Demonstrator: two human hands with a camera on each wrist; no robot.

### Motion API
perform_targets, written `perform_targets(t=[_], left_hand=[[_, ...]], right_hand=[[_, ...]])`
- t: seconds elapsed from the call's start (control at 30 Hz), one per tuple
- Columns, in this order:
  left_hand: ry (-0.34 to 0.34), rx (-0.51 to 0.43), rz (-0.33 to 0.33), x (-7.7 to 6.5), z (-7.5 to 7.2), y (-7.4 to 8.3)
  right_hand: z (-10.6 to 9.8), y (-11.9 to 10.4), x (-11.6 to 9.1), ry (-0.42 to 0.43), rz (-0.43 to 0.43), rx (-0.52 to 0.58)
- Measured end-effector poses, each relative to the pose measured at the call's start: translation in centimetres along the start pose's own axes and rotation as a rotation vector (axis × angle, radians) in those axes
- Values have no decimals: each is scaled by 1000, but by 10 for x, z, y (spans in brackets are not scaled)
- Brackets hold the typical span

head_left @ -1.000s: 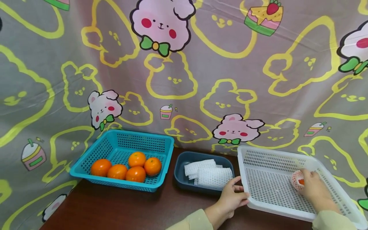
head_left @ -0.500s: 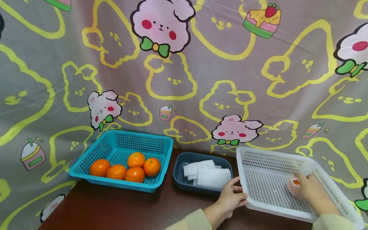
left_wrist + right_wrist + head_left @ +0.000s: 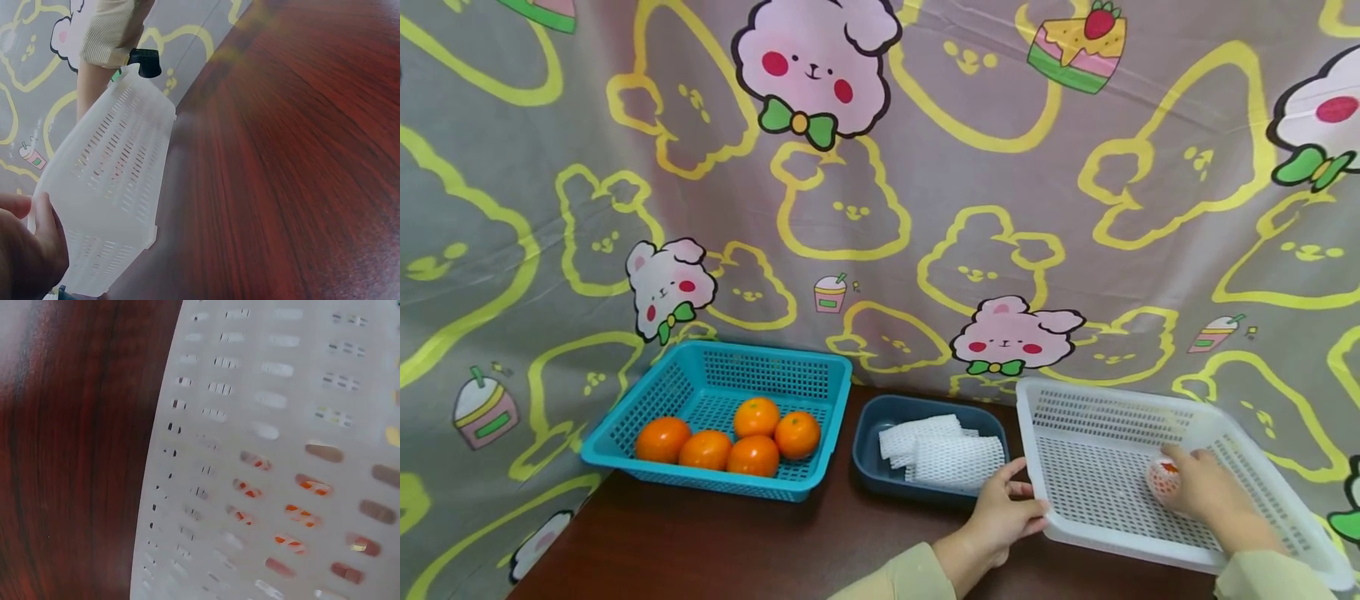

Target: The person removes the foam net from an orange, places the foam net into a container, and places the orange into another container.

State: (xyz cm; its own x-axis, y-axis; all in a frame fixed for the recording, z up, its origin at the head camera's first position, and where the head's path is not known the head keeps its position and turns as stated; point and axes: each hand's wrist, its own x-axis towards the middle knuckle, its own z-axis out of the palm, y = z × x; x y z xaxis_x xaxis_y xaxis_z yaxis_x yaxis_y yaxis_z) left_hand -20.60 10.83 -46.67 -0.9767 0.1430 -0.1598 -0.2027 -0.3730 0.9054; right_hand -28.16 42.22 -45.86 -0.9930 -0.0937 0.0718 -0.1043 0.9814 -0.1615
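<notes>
My left hand (image 3: 1006,518) holds the near left corner of a white plastic basket (image 3: 1127,543). Thumb and finger pinch the rim of this basket (image 3: 94,206) in the left wrist view. Inside it, towards the right, my right hand (image 3: 1213,493) grips an orange in a white foam net (image 3: 1159,483), low over the slotted floor. The palm and most of the fingers' undersides are hidden in the head view. Through the wall slots in the right wrist view, bits of the netted orange (image 3: 302,515) and of fingers (image 3: 378,510) show.
Left of the white basket stands a dark blue tray (image 3: 868,479) holding folded white foam nets (image 3: 958,461). Farther left, a turquoise basket (image 3: 700,477) holds several bare oranges (image 3: 754,455). All stand on a dark red-brown table (image 3: 737,542) before a patterned curtain (image 3: 865,208).
My right hand has moved slightly left inside the white basket with the netted orange, which has turned and shows more net. My left hand keeps its grip on the rim.
</notes>
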Motion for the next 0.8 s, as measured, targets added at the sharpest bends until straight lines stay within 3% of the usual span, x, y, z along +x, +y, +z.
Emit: perform_targets(t=[0.23,0.5,0.67,0.8], left_hand=[[14,8,-4,0,0,2],[17,53,28,-2,-4,1],[-49,117,84,-3,-9,4],[-121,143,87,-4,-16,9]], right_hand=[[-12,-18,-4,21,-46,-7],[-28,-54,-12,79,-137,51],[-40,-76,-19,115,-191,82],[-47,-92,-27,140,-231,106]])
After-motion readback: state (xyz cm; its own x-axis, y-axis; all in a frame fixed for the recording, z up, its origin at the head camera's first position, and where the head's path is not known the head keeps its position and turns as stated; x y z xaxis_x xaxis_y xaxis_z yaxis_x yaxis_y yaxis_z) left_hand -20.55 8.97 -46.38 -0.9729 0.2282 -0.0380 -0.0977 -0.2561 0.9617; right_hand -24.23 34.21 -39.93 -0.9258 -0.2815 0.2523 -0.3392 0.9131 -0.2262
